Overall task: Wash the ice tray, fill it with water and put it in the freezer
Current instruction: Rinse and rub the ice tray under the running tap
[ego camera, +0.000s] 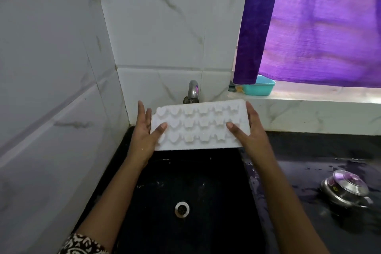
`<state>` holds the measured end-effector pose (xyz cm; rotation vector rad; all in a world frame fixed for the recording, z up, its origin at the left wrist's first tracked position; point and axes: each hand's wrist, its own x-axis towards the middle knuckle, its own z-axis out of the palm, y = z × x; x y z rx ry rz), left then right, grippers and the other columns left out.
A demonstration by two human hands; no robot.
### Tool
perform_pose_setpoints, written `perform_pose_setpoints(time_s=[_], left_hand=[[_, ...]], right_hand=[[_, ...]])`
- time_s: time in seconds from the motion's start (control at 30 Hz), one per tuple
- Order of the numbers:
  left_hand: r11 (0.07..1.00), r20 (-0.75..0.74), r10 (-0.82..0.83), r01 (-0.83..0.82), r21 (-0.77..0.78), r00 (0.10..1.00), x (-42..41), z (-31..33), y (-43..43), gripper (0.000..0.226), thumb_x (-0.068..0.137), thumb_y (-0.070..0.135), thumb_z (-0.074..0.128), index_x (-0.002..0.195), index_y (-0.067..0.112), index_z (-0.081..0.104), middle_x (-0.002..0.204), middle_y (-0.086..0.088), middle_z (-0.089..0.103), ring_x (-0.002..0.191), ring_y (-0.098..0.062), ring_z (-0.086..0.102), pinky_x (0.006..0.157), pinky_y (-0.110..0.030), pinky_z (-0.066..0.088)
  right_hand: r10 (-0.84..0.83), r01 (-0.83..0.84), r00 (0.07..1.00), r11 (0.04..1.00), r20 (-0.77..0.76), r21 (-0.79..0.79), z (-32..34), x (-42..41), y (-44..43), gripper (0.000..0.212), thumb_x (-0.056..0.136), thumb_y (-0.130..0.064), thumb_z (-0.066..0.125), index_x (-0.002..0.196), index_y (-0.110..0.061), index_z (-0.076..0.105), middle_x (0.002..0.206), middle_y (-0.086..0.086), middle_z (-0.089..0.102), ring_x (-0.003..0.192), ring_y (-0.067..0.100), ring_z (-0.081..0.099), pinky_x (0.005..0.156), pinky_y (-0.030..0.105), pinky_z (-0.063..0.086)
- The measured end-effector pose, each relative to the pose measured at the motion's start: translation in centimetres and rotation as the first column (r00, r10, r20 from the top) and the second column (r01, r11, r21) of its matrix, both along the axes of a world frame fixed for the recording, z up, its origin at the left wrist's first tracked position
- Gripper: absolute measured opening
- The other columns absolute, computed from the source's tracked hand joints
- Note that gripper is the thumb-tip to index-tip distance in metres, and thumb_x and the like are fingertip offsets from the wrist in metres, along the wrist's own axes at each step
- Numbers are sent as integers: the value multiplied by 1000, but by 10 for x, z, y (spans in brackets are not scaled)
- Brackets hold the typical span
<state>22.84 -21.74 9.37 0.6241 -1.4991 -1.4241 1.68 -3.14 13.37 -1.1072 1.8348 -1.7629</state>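
A white ice tray with several shaped moulds hangs over the black sink, just below the metal tap. My left hand grips its left end, thumb lying on the top face and fingers behind the edge. My right hand grips the right end the same way. The tray tilts a little toward me, moulds facing up. No water runs from the tap.
The sink's drain sits at the bottom centre. A steel pot with a lid stands on the wet black counter at right. A teal tub rests on the marble ledge under a purple curtain. Tiled walls close the left and back.
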Motion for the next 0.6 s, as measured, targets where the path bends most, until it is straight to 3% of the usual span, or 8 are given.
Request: perform_pose_setpoints(time_s=[0.07,0.13,0.2,0.27,0.4,0.47,0.53,0.6], left_hand=[[986,92,167,-167,-12,982,-3,-28,3,95,81,35,77,153,36,15,143,12,47,122,2,53,96,-23,47],[955,361,254,-291,50,897,-6,-76,5,77,86,28,73,150,15,33,135,2,55,121,-15,56,98,-29,45],[922,667,77,-307,235,741,-2,-127,16,53,90,16,69,133,-8,52,132,-21,58,118,-33,57,96,-37,46],[863,731,-94,-311,398,676,5,-158,30,41,91,9,67,121,-17,57,125,-32,59,115,-41,58,93,-40,46],[938,632,104,-288,195,768,-5,-124,28,32,94,9,59,121,-7,59,121,-28,62,114,-42,58,94,-44,48],[955,438,211,-280,98,874,-11,-82,21,41,95,14,59,134,3,53,132,-16,58,123,-32,55,105,-44,44],[940,214,342,-332,-81,915,-9,-44,25,53,94,27,60,143,15,46,144,-1,49,130,-13,48,109,-27,39],[863,39,438,-408,-298,898,-2,-30,39,54,95,40,56,145,26,41,145,8,42,128,10,40,101,-4,33]], right_hand=[[-108,108,993,994,-38,-15,-40,11,-7,80,72,-62,68,140,-49,27,124,-28,50,108,-6,55,86,18,47],[-154,154,988,972,-15,179,-99,17,-14,72,82,-49,67,143,-32,33,124,-17,56,101,-5,59,82,12,46],[-157,61,979,829,127,556,-154,24,-14,60,87,-37,65,135,-9,45,126,8,60,106,21,61,91,26,46],[-157,-43,965,694,210,718,-179,30,-10,54,87,-33,66,126,1,51,126,19,58,113,32,56,98,36,44],[-81,127,992,752,-101,647,-125,17,-22,50,89,-37,62,125,-6,46,123,15,59,107,28,58,79,27,41],[-96,193,972,845,-214,499,-78,10,-26,52,88,-39,61,127,-11,43,121,11,60,105,27,58,76,26,37],[-163,239,940,941,-300,239,-44,12,-20,57,84,-47,59,130,-19,40,117,4,60,101,23,57,77,25,37],[-257,267,908,964,-331,-14,-42,26,-11,61,82,-56,55,133,-27,35,119,-1,58,100,13,54,78,23,40]])
